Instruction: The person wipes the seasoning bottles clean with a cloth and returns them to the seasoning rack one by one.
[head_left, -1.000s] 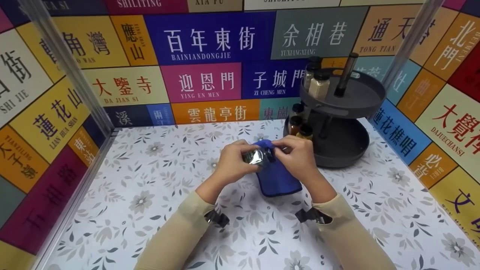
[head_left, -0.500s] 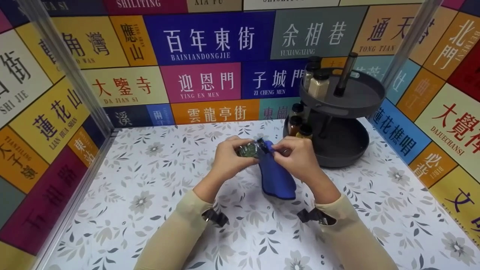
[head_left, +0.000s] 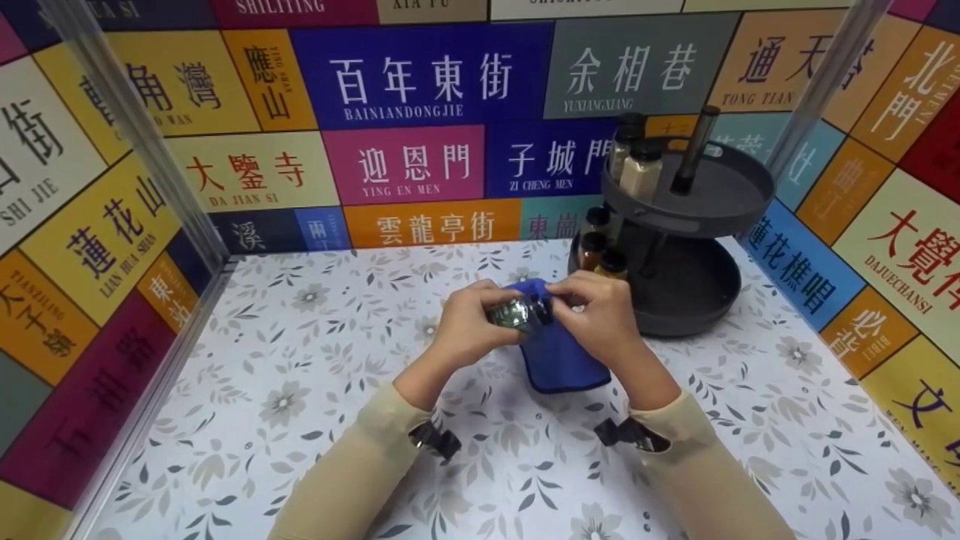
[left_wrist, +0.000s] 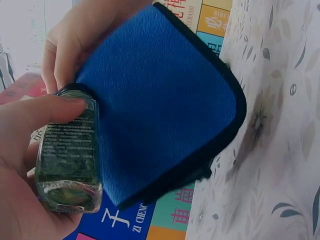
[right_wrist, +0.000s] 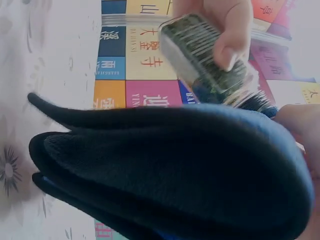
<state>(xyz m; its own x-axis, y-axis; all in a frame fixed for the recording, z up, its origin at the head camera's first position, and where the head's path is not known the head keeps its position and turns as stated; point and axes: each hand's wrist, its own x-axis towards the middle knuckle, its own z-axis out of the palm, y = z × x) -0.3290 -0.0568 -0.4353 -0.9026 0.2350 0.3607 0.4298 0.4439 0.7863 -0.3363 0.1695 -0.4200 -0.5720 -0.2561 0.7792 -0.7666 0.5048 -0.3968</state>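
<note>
Glass jar (left_wrist: 70, 150), one, printed label, packed with green flakes: held aloft over the desk (head_left: 225, 450), tilted, its black cap (head_left: 543, 308) pointing toward your right. Your left hand (head_left: 465, 322): curled round the jar body, thumb lying along the glass near the shoulder. Your right hand (head_left: 600, 315): closed to a pinch on the blue cloth (left_wrist: 160, 100) beside the cap; the exact set of its lower fingers you cannot tell. Cloth: folded in layers, black-edged, hanging below the pinch. Change noted: half a second ago the cap pointed more upward and the cloth hung narrower; now the jar sits closer to your right hand, the cloth spreads wider, and its upper fold shows behind the cap, much as it did a second ago. Bearing on the work: probably a back-and-forth wipe about the cap end, seemingly unfinished, since you keep jar and cloth together. Adjacent stock: two-tier rack (head_left: 682, 295), with further jars.
</note>
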